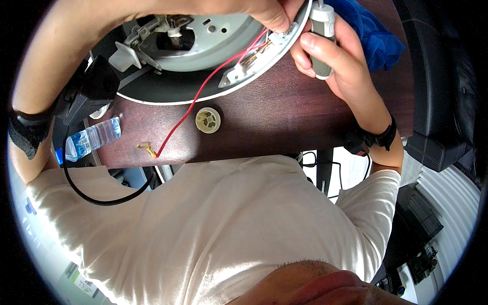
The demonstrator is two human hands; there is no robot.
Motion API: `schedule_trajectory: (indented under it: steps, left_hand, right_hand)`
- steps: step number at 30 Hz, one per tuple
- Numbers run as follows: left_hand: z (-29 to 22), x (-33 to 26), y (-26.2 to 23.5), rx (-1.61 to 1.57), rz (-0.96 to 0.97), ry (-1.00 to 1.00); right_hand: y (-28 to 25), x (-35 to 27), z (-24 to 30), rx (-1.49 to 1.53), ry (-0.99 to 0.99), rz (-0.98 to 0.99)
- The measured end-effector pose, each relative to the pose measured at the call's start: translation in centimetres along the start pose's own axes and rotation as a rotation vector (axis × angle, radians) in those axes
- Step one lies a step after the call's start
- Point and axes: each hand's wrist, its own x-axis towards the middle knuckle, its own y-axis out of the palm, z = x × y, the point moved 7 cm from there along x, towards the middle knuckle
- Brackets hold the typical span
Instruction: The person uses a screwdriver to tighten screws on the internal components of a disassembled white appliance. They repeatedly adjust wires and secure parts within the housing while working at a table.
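Observation:
A round appliance housing (152, 97) with a white rim and a grey metal pan inside stands at the far side of the table. My left hand (269, 14) reaches over it from the left, its fingertips closed at a small white fitting (278, 38) inside the rim; what they pinch is hidden. Just outside the rim, my right hand (343, 58) grips a screwdriver (322, 48) by its grey-green and white handle, shaft upward. A red wire (194, 99) runs from the fitting to brass terminals (147, 149) near the table's front edge. Close by lies a round cream plastic piece (208, 120).
A clear plastic bottle (94, 139) lies at the left of the dark wooden table (254, 137). Blue cloth (368, 35) is bunched behind my right hand. A black chair (432, 101) stands at the right. A black cable (96, 195) hangs from the device on my left wrist.

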Motion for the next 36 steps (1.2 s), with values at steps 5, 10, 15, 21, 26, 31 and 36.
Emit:
schedule_trajectory:
  steps: [5,10,15,21,26,31,36]
  left_hand:
    - [0.1,-0.2,0.1,-0.012,-0.022,-0.001]
    - [0.2,-0.6,0.1,-0.019,-0.039,-0.015]
    - [0.2,-0.5,-0.4,0.040,-0.073,-0.020]
    - [-0.1,-1.8,0.7,0.228,-0.115,-0.008]
    - [-0.5,-3.1,0.7,0.335,-0.171,-0.001]
    - [-0.1,-4.1,1.0,0.323,-0.238,0.023]
    - [0.3,-4.9,1.3,0.319,-0.286,0.053]
  right_hand:
    - [0.1,-0.1,0.1,-0.113,0.016,0.093]
    - [0.2,-0.1,0.3,-0.107,0.005,0.091]
    - [0.1,0.0,0.1,-0.030,0.025,0.019]
    - [-1.0,-0.2,-0.2,-0.089,-0.006,0.068]
    - [-3.8,-1.5,5.9,-0.530,-0.036,-0.042]
    - [-1.5,-5.4,16.0,-1.619,-0.108,0.175]
    - [2.8,-4.7,19.0,-2.043,0.047,0.598]
